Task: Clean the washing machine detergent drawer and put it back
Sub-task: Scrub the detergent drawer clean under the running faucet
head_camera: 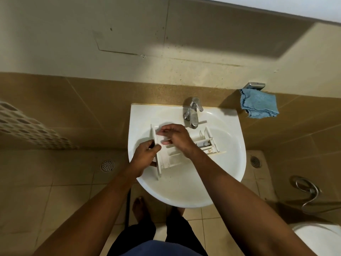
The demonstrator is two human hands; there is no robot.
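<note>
The white detergent drawer (173,158) lies across the basin of the white sink (186,189), its front panel to the left and its inner compartments facing up. My left hand (144,157) grips the front panel at the drawer's left end. My right hand (175,135) lies over the left compartments, fingers bent down into them; whether it holds anything is hidden. A small grey insert (204,144) sits in the drawer's right part.
A chrome tap (192,113) stands at the sink's back, just above the drawer. A blue cloth (258,106) hangs on a wall holder to the right. A white perforated basket (27,130) is at left, a toilet (321,239) and hose at lower right.
</note>
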